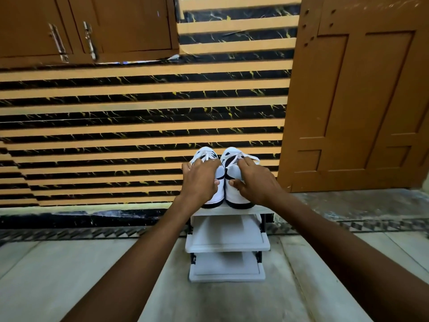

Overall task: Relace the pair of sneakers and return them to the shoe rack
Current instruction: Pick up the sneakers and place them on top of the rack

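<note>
Two white-and-black sneakers stand side by side on the top shelf of a small grey shoe rack (228,246), heels toward me, white laces threaded. My left hand (200,180) wraps the heel and collar of the left sneaker (206,154). The right sneaker (232,194) is gripped the same way by my right hand (254,182), with a loose lace end sticking out to the right. Both soles rest on the shelf. My hands hide most of the shoes' openings.
The rack has two lower shelves (227,267) with nothing on them and stands on a pale stone floor against a striped orange-and-black wall (139,126). A brown wooden door (362,101) is to the right, brown cabinets (88,26) up left.
</note>
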`<control>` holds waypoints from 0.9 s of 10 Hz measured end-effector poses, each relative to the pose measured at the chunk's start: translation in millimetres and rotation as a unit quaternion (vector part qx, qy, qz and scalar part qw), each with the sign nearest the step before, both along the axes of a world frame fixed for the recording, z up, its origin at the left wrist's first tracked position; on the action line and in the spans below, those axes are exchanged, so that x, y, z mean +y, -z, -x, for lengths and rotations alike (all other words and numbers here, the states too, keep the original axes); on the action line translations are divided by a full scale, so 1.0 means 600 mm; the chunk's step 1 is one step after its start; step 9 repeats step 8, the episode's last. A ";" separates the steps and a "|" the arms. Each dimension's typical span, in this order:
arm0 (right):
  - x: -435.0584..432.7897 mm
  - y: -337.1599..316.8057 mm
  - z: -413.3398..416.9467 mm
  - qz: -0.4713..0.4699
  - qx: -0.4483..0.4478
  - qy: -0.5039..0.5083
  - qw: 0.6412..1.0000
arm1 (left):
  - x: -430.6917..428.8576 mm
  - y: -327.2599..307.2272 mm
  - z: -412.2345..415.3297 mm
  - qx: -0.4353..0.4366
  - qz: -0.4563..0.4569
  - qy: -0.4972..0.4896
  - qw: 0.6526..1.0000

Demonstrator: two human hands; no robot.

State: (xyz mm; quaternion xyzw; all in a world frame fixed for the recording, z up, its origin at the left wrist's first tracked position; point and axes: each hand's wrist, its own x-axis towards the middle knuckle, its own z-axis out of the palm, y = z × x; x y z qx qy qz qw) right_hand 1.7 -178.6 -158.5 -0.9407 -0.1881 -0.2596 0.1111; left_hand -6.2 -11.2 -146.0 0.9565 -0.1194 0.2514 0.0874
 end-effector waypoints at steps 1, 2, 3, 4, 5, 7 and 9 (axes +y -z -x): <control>0.003 0.007 -0.003 -0.018 -0.008 -0.005 1.000 | 0.001 0.004 -0.006 0.000 -0.001 -0.005 1.000; 0.011 0.008 0.001 -0.031 -0.007 0.012 0.999 | 0.005 0.005 -0.008 0.005 0.006 -0.002 1.000; 0.015 -0.002 0.029 -0.037 -0.010 0.034 0.999 | 0.005 -0.006 0.014 0.003 0.016 0.005 1.000; 0.021 -0.014 0.036 -0.027 -0.002 0.034 0.999 | 0.006 -0.016 0.022 0.003 0.025 0.002 1.000; 0.022 -0.025 0.032 -0.024 0.036 0.028 0.999 | 0.006 -0.017 0.015 0.022 0.008 -0.008 1.000; 0.010 -0.027 0.059 -0.081 -0.004 0.016 0.997 | 0.011 0.002 0.043 -0.034 0.110 0.005 0.993; 0.001 -0.055 0.085 -0.125 -0.030 -0.014 0.992 | 0.017 -0.025 0.068 -0.044 0.178 0.044 0.982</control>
